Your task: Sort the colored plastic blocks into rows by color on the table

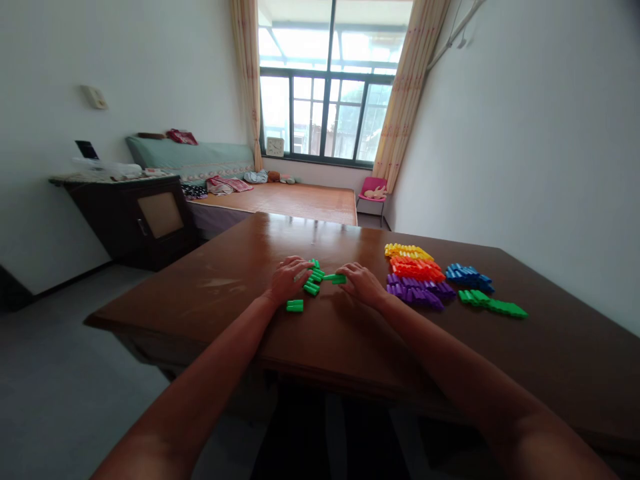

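Note:
Several small green blocks (314,277) lie in a loose cluster on the brown wooden table (240,293). My left hand (287,279) rests palm down on the left side of the cluster, fingers touching the blocks. My right hand (361,283) lies on the right side, fingertips on one green block (338,279). A pair of green blocks (295,305) sits apart, just below my left hand. Whether either hand grips a block is hidden by the fingers.
To the right lie sorted rows of blocks: yellow (407,251), orange (417,268), purple (417,292), blue (469,276) and green (493,303). A dark cabinet (135,217) and a bed (280,199) stand beyond the table. A white wall runs along the right.

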The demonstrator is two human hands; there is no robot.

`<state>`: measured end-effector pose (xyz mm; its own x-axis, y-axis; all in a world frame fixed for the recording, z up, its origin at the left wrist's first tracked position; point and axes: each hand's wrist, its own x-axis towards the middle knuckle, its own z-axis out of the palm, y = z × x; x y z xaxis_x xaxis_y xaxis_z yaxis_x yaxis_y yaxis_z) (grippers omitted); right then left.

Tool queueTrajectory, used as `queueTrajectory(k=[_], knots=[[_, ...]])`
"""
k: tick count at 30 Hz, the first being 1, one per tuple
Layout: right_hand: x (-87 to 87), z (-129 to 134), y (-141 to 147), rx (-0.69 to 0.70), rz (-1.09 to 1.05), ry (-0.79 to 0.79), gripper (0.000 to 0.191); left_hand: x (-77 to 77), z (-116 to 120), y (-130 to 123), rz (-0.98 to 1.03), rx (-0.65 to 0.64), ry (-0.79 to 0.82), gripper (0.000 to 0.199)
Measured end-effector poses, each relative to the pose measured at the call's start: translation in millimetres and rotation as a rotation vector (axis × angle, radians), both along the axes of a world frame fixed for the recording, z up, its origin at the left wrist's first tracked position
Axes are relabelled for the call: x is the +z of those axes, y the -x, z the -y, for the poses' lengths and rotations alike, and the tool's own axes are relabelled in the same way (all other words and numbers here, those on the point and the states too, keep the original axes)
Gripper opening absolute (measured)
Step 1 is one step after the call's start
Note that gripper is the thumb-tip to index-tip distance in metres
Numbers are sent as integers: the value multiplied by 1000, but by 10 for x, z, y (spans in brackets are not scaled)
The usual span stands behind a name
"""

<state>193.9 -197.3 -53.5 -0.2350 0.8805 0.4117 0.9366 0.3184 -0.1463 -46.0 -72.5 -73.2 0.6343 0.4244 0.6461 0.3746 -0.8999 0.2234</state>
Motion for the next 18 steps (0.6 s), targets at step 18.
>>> queueTrajectory(k=[18], knots=[[108,1380,-2181,-1019,-373,-375,38,-72,-217,49,45,59,25,38]])
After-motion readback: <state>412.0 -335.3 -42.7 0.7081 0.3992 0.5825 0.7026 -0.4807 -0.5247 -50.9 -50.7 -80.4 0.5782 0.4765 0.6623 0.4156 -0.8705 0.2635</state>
